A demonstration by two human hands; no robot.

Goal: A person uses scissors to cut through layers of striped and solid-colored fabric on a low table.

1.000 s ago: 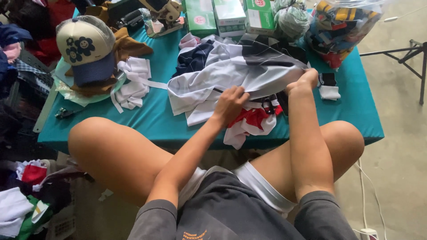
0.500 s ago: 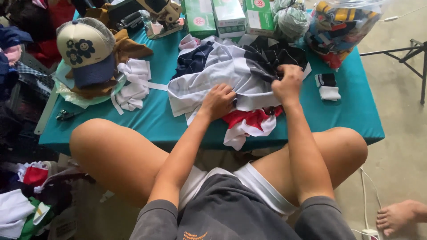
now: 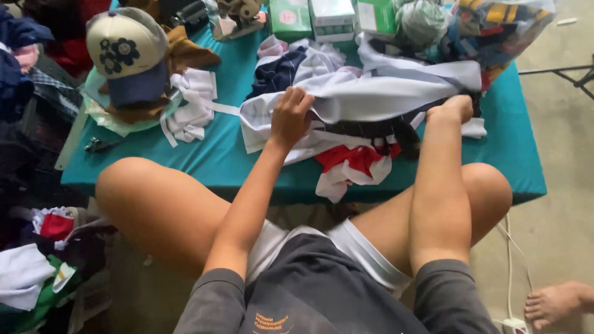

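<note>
A white garment with dark trim (image 3: 396, 93) lies bunched across the teal table (image 3: 185, 154). My left hand (image 3: 291, 114) grips its left fold, fingers curled over the cloth. My right hand (image 3: 455, 108) is closed on the garment's right side, over a dark part of the fabric. Under the white garment lies a red and white cloth (image 3: 349, 164) that hangs over the table's front edge. A dark navy piece (image 3: 278, 71) sits just behind my left hand.
A cream cap with a dark flower (image 3: 124, 52) rests on brown cloth at the left, beside a white strip of fabric (image 3: 195, 105). Green and white boxes (image 3: 331, 15) and a bag of colourful items (image 3: 495, 28) line the back. Clothes pile at left; another person's foot (image 3: 557, 303).
Both hands have moved apart and farther back on the table, pulling the white garment wider. A foot at the lower right has come into view.
</note>
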